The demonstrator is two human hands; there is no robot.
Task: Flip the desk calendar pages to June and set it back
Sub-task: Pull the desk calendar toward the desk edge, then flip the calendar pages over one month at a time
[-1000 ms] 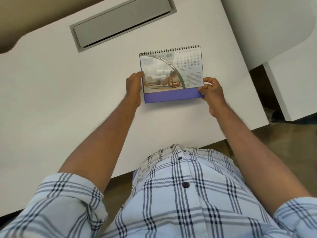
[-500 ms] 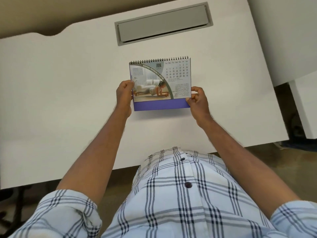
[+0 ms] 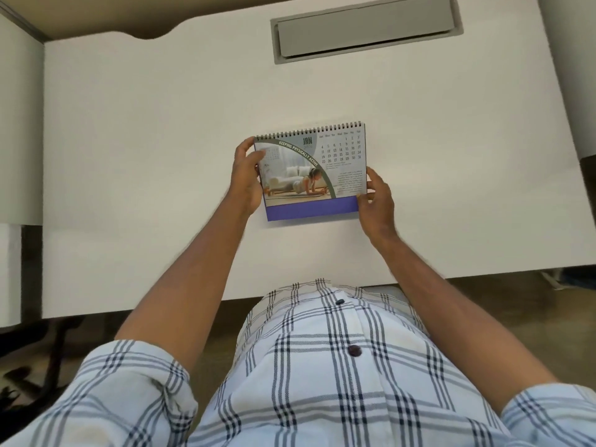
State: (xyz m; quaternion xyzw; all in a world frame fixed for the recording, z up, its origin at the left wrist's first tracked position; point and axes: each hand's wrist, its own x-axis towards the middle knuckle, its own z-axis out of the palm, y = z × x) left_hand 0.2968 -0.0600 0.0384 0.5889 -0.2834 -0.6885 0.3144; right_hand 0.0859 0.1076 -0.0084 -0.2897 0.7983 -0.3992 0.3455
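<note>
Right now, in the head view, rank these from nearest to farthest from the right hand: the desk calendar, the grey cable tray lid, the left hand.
1. Desk calendar: held at its right edge by the right hand.
2. Left hand: across the calendar, gripping its left edge.
3. Grey cable tray lid: far back on the desk.

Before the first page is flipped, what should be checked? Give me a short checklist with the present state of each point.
1. Page showing: calendar reads JAN, not June: not ok.
2. Left hand holds the left edge: ok.
3. Right hand holds the lower right corner: ok.
4. Spiral binding free of fingers, so pages can turn: ok.
5. Base resting on the desk or lifted: cannot tell.
</note>
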